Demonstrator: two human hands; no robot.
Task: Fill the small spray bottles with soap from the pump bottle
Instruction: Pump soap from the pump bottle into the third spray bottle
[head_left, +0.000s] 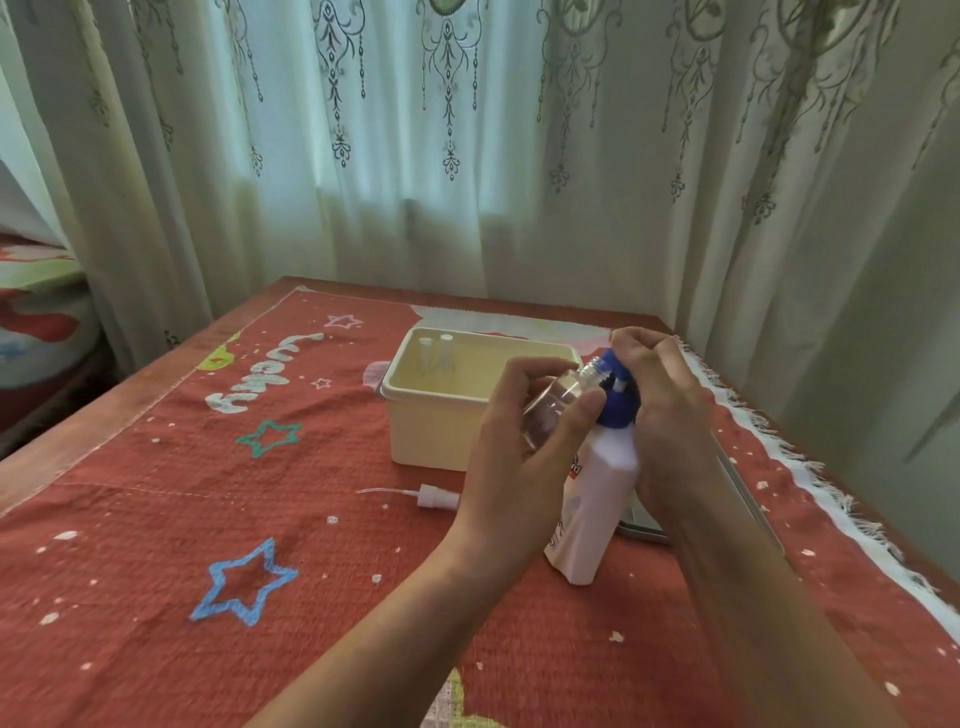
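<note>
right hand covers blue pump, clear bottle fill unclear

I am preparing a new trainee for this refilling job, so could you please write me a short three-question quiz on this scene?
1. Multiple choice: what does the left hand hold against the blue pump head of the pump bottle? A) a clear small bottle B) a spoon C) a sponge
2. True or false: the loose spray cap lies inside the cream box.
3. Fill in: ___ white-capped bottles stand in the box.

Key
1. A.
2. False: it lies on the red cloth, on the near side of the box.
3. Two.
</note>
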